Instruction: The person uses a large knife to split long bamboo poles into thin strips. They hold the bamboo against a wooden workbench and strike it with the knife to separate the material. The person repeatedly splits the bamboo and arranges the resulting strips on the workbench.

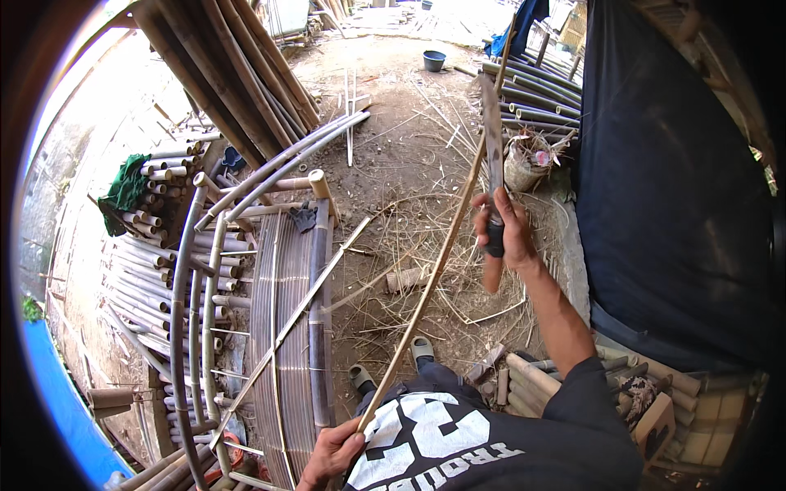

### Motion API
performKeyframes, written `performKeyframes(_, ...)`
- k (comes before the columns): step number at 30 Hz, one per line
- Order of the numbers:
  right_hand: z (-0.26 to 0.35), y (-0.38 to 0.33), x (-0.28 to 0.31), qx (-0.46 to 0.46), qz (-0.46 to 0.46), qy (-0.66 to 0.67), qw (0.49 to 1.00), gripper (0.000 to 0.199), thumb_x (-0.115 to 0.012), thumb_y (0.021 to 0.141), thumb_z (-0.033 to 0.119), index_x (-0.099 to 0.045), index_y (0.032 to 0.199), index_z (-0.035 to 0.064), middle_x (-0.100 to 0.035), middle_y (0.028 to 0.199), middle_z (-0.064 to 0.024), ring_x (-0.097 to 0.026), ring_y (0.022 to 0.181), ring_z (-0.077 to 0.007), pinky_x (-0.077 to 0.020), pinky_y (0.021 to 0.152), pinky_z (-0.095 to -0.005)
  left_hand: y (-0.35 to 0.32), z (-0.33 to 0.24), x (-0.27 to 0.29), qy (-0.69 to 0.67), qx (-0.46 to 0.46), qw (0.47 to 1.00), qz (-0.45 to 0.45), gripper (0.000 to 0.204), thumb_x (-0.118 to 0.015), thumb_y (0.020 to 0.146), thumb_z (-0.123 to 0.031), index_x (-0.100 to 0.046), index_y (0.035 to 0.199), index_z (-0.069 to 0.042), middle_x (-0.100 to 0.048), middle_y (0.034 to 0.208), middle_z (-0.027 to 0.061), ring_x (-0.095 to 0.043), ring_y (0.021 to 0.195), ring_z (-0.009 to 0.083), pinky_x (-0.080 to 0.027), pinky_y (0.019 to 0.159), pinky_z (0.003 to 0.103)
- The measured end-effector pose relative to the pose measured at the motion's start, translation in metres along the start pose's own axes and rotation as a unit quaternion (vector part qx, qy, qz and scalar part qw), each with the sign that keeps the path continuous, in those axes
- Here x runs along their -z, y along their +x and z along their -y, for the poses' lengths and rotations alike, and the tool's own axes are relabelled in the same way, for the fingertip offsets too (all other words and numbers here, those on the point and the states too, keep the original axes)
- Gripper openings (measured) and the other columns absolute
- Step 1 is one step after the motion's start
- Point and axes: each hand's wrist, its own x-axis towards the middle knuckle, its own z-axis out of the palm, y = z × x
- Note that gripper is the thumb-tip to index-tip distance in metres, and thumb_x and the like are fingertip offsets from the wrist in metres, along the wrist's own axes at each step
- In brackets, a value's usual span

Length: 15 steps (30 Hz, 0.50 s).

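Observation:
My left hand (332,452) is closed around the lower end of a long, thin bamboo strip (440,266), close to my body. The strip slants up and away to the right, past my other hand. In my right hand (514,233), gripped by its dark-wrapped wooden handle, is a machete (493,135) with its blade pointing up and away. The blade overlaps the far part of the strip; whether they touch I cannot tell. To the left, a bamboo bench (282,327) with a slatted seat carries loose strips (323,282) and a dark cloth (303,218).
Shavings (483,303) litter the dirt around my feet. Stacked bamboo poles (143,270) lie left of the bench, and thick poles (229,74) lean beyond it. A dark tarp (671,196) hangs at right, near a filled sack (524,164). A bucket (434,60) stands far off.

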Motion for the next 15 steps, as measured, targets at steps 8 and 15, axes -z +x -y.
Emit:
performKeyframes(8,-0.022,-0.001,-0.044,0.010,-0.058,0.123,0.991,0.022,-0.072,0.088,0.025,-0.063,0.086,0.0046,-0.061,0.067,-0.0037,-0.058,0.049,-0.0087,-0.0518,0.043,-0.0235,0.023,0.006,0.000,0.300,-0.071,0.945,-0.106,0.044,-0.070,0.081,-0.006,-0.058,0.123,-0.002,-0.058,0.081,0.0097,-0.059,0.066,0.0191,-0.049,0.061,0.030)
performKeyframes(15,-0.021,-0.032,-0.093,-0.010,0.144,-0.062,0.988,0.022,-0.064,0.093,0.023,-0.064,0.090,0.0010,-0.066,0.068,-0.0059,-0.057,0.051,-0.0081,-0.0471,0.044,-0.0235,0.123,-0.042,-0.003,-0.203,0.002,0.978,0.047,0.038,-0.055,0.100,-0.024,-0.051,0.126,0.003,-0.058,0.085,0.0026,-0.058,0.069,0.0086,-0.048,0.061,0.021)
